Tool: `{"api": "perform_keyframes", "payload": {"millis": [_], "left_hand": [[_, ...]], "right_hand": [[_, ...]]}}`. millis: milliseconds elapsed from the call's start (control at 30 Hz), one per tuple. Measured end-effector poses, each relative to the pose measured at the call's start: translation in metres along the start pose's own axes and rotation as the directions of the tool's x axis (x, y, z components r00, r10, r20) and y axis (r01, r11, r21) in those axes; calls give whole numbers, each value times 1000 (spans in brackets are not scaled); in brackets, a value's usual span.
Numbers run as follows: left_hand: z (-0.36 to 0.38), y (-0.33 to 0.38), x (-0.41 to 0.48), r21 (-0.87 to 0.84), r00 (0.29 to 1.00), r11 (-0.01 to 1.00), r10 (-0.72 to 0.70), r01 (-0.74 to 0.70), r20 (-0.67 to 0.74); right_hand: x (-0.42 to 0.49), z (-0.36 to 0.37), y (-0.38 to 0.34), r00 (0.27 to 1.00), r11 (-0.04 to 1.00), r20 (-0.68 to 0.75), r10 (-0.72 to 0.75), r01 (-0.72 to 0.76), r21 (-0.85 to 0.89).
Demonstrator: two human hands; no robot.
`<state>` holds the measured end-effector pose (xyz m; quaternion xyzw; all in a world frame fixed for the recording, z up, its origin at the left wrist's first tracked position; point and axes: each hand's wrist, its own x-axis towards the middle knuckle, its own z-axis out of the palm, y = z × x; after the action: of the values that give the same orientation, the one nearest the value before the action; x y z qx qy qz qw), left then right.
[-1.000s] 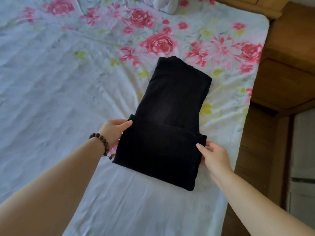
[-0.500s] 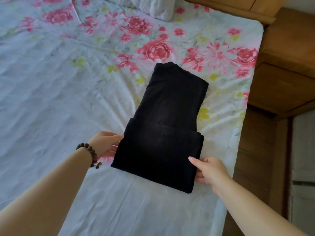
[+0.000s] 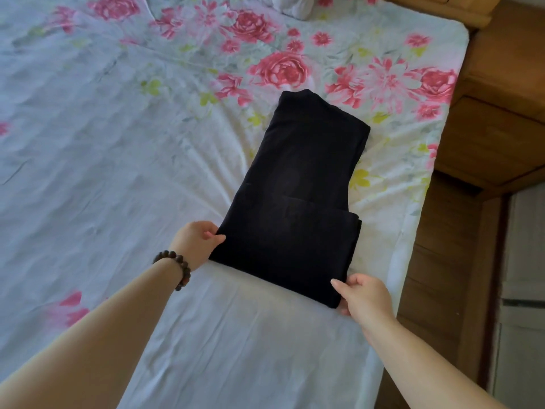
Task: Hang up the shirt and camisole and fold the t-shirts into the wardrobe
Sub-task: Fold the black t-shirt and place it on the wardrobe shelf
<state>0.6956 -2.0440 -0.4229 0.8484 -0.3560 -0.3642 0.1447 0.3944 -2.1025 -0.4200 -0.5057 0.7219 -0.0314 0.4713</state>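
Two hands: in the single head view, the left hand (image 3: 203, 239) and the right hand (image 3: 364, 296) both hold the black t-shirt (image 3: 295, 187).
Left hand: thumb and fingertips pinch the left edge of the doubled near part, a little above its near left corner; a beaded bracelet (image 3: 177, 270) sits on the wrist.
Right hand: thumb on top and fingers curled under, gripping the near right corner.
T-shirt place: flat on the floral bed sheet (image 3: 118, 172), toward the right edge of the bed and well short of the pillow (image 3: 292, 5) at the head end. It is folded to a narrow strip with its near end turned over itself.
Key relation: the long axis runs away from the person, leaning right. The near short end lies between the hands, neither clearly nearer. A further fold would likely carry that end along the axis toward the far end.
Change: both hands have slid down the side edges toward the near corners, the right one furthest. The left step of the doubled part no longer shows; the right step remains. The shirt has not shifted on the bed.
Beside the bed: a wooden bedside cabinet (image 3: 501, 137) stands against the right edge.
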Motion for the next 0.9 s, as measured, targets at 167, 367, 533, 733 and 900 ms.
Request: {"api": "perform_keyframes", "payload": {"millis": [167, 367, 533, 733, 900], "left_hand": [[7, -11, -26, 347, 764, 798, 587, -492, -268], [33, -37, -21, 682, 727, 476, 676, -555, 119], [28, -27, -11, 723, 746, 503, 666, -474, 25], [-10, -4, -14, 292, 890, 854, 455, -431, -18], [-56, 48, -6, -13, 919, 920, 391, -392, -52]], "right_hand": [[-21, 9, 9, 712, 683, -125, -691, 586, -436], [-12, 38, 34, 624, 284, 242, -743, 620, -731], [-3, 41, 36, 585, 257, 235, -777, 634, -729], [-20, -2, -13, 779, 626, 269, -566, 619, -475], [-14, -64, -75, 797, 785, 438, -417, 558, -269]]}}
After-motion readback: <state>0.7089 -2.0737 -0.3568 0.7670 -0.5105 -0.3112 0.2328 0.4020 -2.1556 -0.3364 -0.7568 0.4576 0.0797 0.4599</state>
